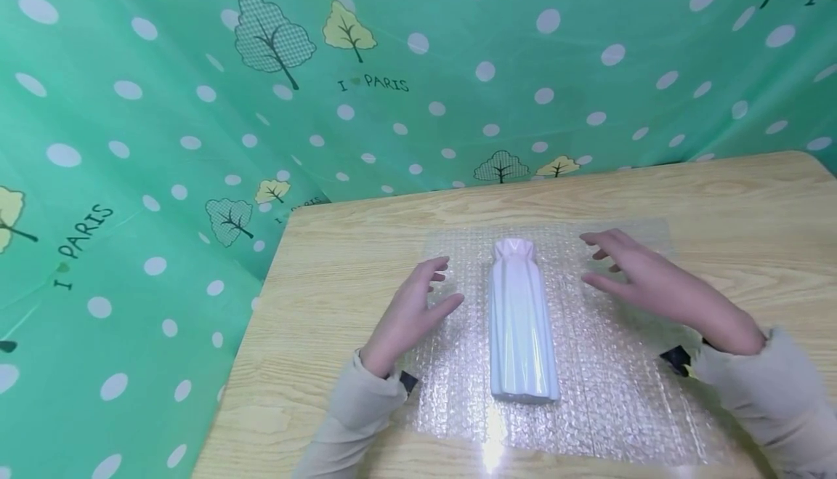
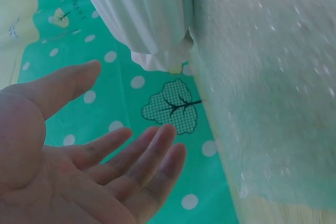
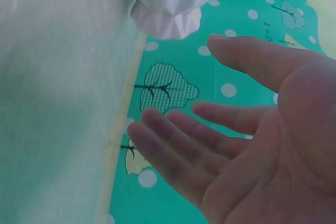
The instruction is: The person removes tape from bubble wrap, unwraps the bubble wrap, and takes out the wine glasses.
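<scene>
Your left hand (image 1: pixel 408 315), left of vase (image 1: pixel 521 326): thumb, fingers apart. Your right hand (image 1: pixel 654 283), right of vase: likewise. Neither touches it. Vase lies flat, neck away from you. Under vase: bubble wrap (image 1: pixel 615 392), then table (image 1: pixel 327 268). Beyond vase: green cloth (image 1: pixel 451 43).

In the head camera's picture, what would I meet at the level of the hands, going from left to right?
Left hand → vase, lying on its side → right hand.
</scene>
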Available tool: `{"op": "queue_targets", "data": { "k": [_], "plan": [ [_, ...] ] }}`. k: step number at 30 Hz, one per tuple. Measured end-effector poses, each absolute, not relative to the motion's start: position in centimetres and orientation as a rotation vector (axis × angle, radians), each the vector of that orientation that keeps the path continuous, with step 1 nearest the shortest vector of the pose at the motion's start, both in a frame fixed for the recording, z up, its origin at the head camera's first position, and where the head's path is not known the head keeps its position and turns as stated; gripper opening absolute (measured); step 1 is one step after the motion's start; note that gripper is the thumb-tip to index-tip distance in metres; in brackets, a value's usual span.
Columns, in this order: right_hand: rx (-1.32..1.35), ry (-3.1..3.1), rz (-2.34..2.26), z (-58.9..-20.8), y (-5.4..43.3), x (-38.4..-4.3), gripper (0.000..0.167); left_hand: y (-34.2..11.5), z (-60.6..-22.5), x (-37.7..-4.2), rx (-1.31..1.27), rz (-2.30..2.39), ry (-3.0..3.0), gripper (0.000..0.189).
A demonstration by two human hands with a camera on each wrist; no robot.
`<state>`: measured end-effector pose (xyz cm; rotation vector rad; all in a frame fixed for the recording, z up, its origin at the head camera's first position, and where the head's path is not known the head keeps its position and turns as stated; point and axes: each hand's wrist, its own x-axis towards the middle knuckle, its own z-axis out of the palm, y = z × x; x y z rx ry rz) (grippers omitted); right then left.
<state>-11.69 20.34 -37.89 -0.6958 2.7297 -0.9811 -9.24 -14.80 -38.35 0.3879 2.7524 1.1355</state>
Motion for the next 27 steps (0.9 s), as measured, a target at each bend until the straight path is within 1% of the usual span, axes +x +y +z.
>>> {"op": "queue_targets", "data": {
  "k": [8,18,22,27],
  "plan": [
    [-0.660,2.632,-1.085,-38.3,19.1,-11.5,0.070,-14.2,-38.6,-9.4,0.397,1.205,2.695,0.067],
    [-0.664,2.560,-1.160,-39.2,17.8,-11.1,0.070,-13.5,-38.8,-9.3,0.315,1.249,2.586,0.075],
    [-0.632,2.554,-1.170,-39.3,17.6,-10.9,0.072,-13.2,-38.8,-9.2,0.317,1.254,2.569,0.075],
    [-0.658,2.533,-1.190,-39.5,17.3,-10.7,0.074,-13.1,-38.9,-9.3,0.339,1.271,2.553,0.074]
  ]
}}
